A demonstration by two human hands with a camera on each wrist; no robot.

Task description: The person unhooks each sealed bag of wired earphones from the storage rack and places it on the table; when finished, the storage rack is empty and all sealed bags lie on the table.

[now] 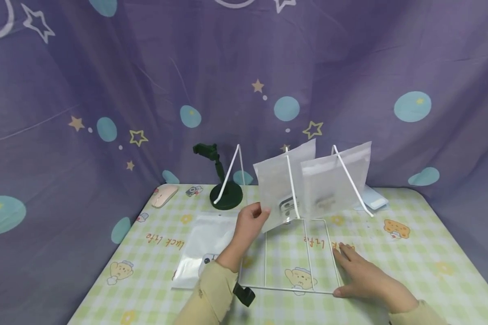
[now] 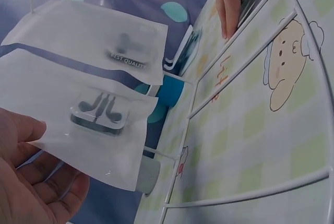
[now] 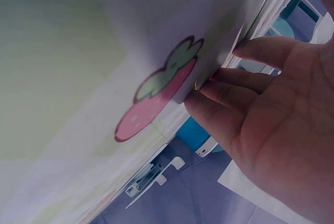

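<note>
A white wire rack (image 1: 286, 288) stands on the table, its hooks slanting upward at the back. From the middle hook hangs a frosted plastic bag (image 1: 274, 180) printed with earphones. My left hand (image 1: 250, 222) pinches that bag's left edge; in the left wrist view the thumb (image 2: 30, 128) overlaps the bag. A second frosted bag (image 1: 335, 183) hangs on the right hook, and the left hook (image 1: 227, 174) carries nothing. My right hand (image 1: 363, 273) rests at the right side of the rack's base with fingers extended, thumb right at its front corner.
Left of the rack lies another clear-fronted bag (image 1: 205, 239), partly behind my left forearm. A dark green stand (image 1: 226, 196) and a pink mouse (image 1: 164, 196) sit at the back left. A light blue item (image 1: 374, 198) lies behind the right bag, before a purple curtain (image 1: 227, 67).
</note>
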